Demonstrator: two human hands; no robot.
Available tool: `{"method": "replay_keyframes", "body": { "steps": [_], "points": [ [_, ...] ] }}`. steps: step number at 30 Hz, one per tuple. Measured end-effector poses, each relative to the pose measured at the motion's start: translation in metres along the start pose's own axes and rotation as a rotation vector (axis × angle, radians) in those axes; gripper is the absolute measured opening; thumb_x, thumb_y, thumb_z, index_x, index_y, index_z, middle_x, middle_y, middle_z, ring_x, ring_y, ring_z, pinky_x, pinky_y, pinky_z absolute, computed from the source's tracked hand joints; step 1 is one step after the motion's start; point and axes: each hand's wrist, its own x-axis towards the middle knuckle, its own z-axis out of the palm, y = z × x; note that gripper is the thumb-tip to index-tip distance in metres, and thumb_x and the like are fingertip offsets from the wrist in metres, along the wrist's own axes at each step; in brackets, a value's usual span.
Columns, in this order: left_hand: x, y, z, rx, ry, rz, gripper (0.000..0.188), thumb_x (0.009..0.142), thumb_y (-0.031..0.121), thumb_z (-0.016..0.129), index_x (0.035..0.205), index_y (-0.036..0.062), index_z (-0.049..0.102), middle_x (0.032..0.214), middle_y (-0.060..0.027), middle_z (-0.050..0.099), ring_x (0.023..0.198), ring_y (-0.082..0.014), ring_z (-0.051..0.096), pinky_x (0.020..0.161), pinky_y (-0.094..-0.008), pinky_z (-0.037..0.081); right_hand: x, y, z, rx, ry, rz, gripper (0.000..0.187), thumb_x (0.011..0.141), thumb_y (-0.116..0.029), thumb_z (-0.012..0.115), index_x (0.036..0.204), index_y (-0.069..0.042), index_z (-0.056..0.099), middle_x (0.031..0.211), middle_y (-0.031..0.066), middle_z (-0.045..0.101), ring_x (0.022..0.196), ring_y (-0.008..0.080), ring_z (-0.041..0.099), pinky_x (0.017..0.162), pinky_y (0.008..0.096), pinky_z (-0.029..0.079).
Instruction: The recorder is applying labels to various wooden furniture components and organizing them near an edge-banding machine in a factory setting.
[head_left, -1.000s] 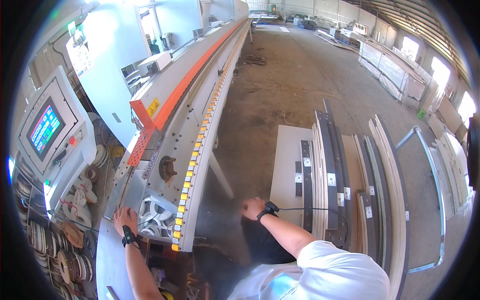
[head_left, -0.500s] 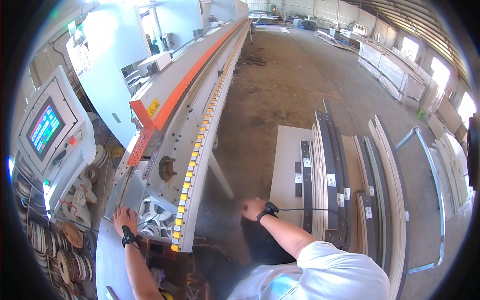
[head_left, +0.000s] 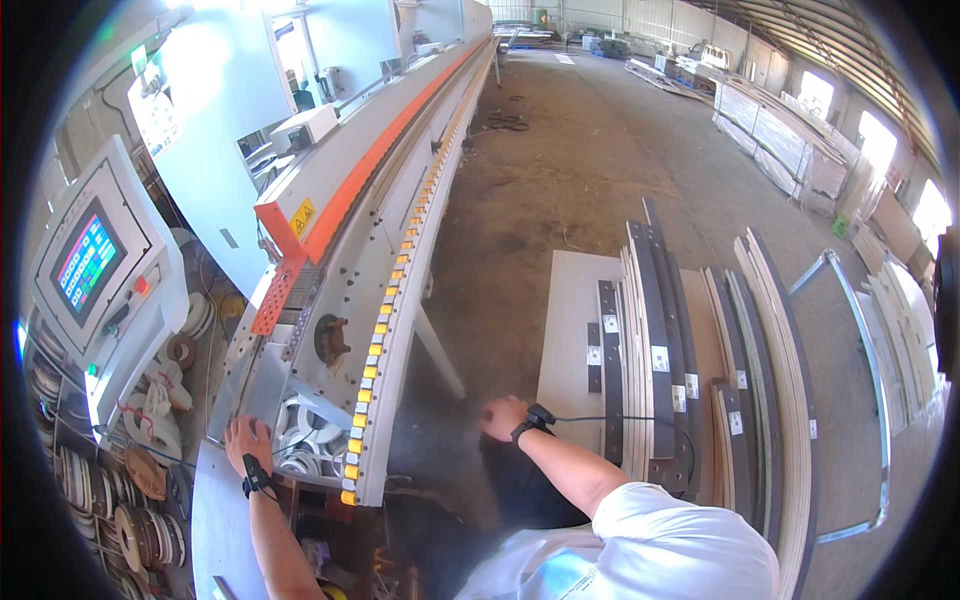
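My left hand (head_left: 247,440) rests at the near end of a long grey machine (head_left: 335,270), its fingers spread over the edge of the metal bed beside a pale panel (head_left: 215,510). No object shows in it. White rolls of strip (head_left: 305,435) lie in an opening just right of these fingers. My right hand (head_left: 505,418) hangs low beside my dark trouser leg, between the machine and the stacked boards. Its fingers are loosely curled, with nothing seen in them. Both wrists wear black straps with a cable. Yellow rollers (head_left: 367,385) line the machine's right edge.
A control panel with a lit screen (head_left: 88,258) stands at left, above stacked reels of edging strip (head_left: 140,530). Dark-edged boards (head_left: 650,330) stand in rows at right, near a metal frame (head_left: 868,350). Concrete floor (head_left: 570,150) runs along the machine; wrapped stacks (head_left: 775,145) sit farther off.
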Motion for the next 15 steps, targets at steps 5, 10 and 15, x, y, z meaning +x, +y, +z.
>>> {"method": "replay_keyframes", "body": {
  "steps": [5, 10, 15],
  "points": [
    [-0.001, 0.001, -0.004, 0.015, -0.039, -0.011, 0.022, 0.099, 0.024, 0.068, 0.111, 0.0075, 0.075, 0.12, -0.0127, 0.074, 0.117, -0.0391, 0.064, 0.103, -0.0502, 0.051, -0.001, -0.001, -0.002, 0.001, 0.016, -0.012, 0.039, 0.088, -0.048, 0.072, 0.113, -0.02, 0.082, 0.118, 0.008, 0.079, 0.122, 0.0351, 0.066, 0.101, 0.0563, 0.052],
    [-0.001, -0.002, -0.001, -0.004, -0.002, 0.012, 0.02, 0.098, 0.024, 0.069, 0.108, 0.0082, 0.076, 0.119, -0.0111, 0.074, 0.118, -0.0382, 0.064, 0.105, -0.0495, 0.051, -0.001, -0.003, -0.002, -0.019, 0.02, -0.009, 0.032, 0.089, -0.045, 0.073, 0.111, -0.024, 0.081, 0.119, 0.0034, 0.079, 0.123, 0.0344, 0.065, 0.101, 0.0537, 0.053],
    [-0.002, 0.002, 0.002, 0.053, 0.138, 0.027, 0.022, 0.097, 0.025, 0.07, 0.111, 0.009, 0.076, 0.123, -0.0109, 0.074, 0.123, -0.0382, 0.062, 0.109, -0.0495, 0.049, 0.002, -0.001, -0.003, -0.004, -0.004, -0.015, 0.04, 0.088, -0.049, 0.072, 0.114, -0.02, 0.082, 0.121, 0.0074, 0.079, 0.122, 0.0346, 0.066, 0.101, 0.0563, 0.052]
  ]
}}
